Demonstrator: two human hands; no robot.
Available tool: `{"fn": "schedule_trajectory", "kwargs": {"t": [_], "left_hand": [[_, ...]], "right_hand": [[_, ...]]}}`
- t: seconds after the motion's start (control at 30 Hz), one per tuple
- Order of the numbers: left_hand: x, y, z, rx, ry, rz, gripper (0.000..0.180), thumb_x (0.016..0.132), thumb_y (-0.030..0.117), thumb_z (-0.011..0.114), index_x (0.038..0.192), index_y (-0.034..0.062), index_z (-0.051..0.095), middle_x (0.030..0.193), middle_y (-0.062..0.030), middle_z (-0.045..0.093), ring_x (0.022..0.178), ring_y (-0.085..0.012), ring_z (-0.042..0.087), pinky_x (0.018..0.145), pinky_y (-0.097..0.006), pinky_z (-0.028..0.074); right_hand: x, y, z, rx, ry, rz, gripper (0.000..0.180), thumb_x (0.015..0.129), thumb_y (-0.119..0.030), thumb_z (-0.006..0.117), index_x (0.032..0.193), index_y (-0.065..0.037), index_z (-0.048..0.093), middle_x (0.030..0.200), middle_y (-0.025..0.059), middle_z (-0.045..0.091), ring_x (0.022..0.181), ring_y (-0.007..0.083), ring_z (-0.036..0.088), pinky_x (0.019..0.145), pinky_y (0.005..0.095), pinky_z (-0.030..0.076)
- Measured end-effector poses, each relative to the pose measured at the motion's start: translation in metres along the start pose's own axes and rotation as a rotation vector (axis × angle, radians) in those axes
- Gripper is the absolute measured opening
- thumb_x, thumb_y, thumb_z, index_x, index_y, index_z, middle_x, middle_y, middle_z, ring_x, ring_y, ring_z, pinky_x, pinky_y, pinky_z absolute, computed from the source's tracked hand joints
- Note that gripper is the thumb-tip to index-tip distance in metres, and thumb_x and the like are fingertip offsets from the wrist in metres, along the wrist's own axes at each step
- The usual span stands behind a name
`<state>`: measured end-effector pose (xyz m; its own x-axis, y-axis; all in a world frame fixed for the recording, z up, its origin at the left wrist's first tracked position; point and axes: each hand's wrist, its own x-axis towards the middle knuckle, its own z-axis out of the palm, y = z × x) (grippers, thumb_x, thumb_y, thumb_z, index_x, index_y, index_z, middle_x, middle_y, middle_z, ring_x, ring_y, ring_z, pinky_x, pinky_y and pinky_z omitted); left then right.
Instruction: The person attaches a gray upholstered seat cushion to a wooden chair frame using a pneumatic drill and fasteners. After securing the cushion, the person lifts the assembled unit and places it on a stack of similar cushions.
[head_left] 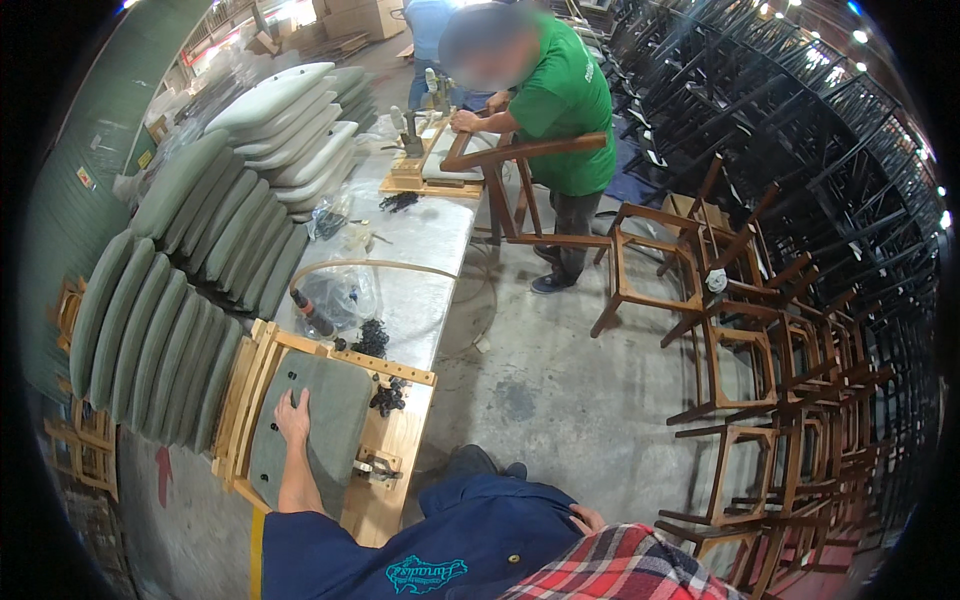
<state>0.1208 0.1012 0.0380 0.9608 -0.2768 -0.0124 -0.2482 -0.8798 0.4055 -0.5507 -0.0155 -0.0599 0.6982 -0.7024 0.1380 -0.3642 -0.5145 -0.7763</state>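
My left hand (pixel 293 418) reaches over a grey-green padded panel (pixel 335 395), fingers stretched and apart, fingertips on its fabric. Several small black round pieces (pixel 292 375) dot the panel's left side, near my fingers. The panel lies in a wooden frame jig (pixel 400 368) at the table's near end. A metal toggle clamp (pixel 378 467) sits at the jig's near right. My right hand (pixel 588 518) is low at my right side, against the navy cloth, partly covered by red plaid fabric (pixel 640 560); its visible fingers look loosely extended, with nothing seen in them.
Loose black pieces (pixel 388 397) lie piled beside the jig, near a power driver (pixel 312 314) with a hose. Stacked padded panels (pixel 150 330) line the left. Across the table, a person in green (pixel 570 110) handles a wooden chair frame (pixel 530 152). More chair frames (pixel 735 370) stand right.
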Motion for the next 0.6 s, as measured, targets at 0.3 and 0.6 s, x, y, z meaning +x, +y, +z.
{"fn": "schedule_trajectory", "kwargs": {"t": [0.3, 0.6], "left_hand": [[-0.002, 0.004, -0.003, 0.027, -0.013, -0.008, 0.071, 0.092, 0.056, 0.055, 0.139, 0.0029, 0.051, 0.148, -0.0154, 0.044, 0.139, -0.0319, 0.035, 0.116, -0.043, 0.026], [-0.004, 0.007, -0.003, 0.011, -0.002, -0.01, 0.072, 0.092, 0.056, 0.055, 0.139, 0.0024, 0.051, 0.147, -0.0151, 0.045, 0.138, -0.0327, 0.036, 0.115, -0.043, 0.028]], "right_hand": [[0.005, -0.008, -0.004, -0.035, 0.01, -0.045, 0.05, 0.085, -0.005, 0.065, 0.13, -0.02, 0.053, 0.129, 0.01, 0.058, 0.114, 0.0291, 0.059, 0.093, 0.039, 0.05], [0.015, -0.029, -0.015, -0.015, 0.007, -0.009, 0.045, 0.089, -0.01, 0.062, 0.132, -0.02, 0.051, 0.131, 0.0103, 0.058, 0.116, 0.0304, 0.058, 0.096, 0.0402, 0.048]]}}
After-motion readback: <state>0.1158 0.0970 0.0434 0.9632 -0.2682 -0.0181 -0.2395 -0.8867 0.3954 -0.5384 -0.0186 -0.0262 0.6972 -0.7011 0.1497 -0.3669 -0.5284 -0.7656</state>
